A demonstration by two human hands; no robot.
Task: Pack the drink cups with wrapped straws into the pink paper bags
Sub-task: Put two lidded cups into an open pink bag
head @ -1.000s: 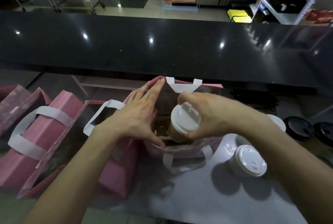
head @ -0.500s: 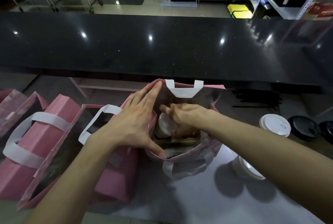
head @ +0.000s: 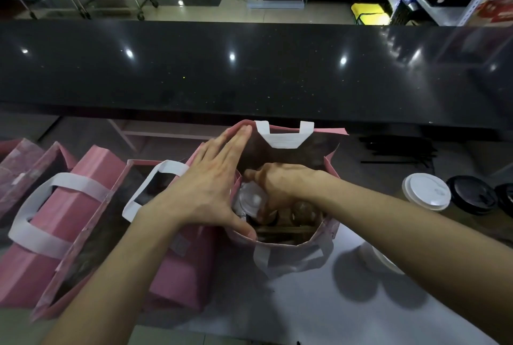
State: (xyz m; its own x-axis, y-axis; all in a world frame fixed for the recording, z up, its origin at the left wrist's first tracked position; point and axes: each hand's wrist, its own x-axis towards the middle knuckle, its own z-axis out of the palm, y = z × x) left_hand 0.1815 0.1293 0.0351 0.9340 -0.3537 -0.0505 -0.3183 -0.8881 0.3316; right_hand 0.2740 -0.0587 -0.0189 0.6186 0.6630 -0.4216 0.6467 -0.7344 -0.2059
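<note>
A long, glossy black stone counter ran across the upper view, with a pale grey work surface below it, where the person stood. At the centre, an open pink paper bag with white paper handles stood upright, its mouth facing up.

The left hand lay flat and open against the bag's left wall, fingers spread toward twelve o'clock, thumb hooked over the near rim, holding the mouth wide. The right hand reached down inside the bag, fingers closed around a white-lidded paper drink cup. The cup sat low in the bag's left side, at about nine o'clock from the right hand and directly beneath its fingers. Its long axis looked nearly upright, lid uppermost and tipped slightly toward the viewer. A cardboard carrier seemed to line the bag's bottom.

The right hand was the nearer one, already on the cup; seating it probably needed only a straight push downward.

Another white-lidded cup waited at three o'clock. More pink bags stood at nine o'clock.
</note>
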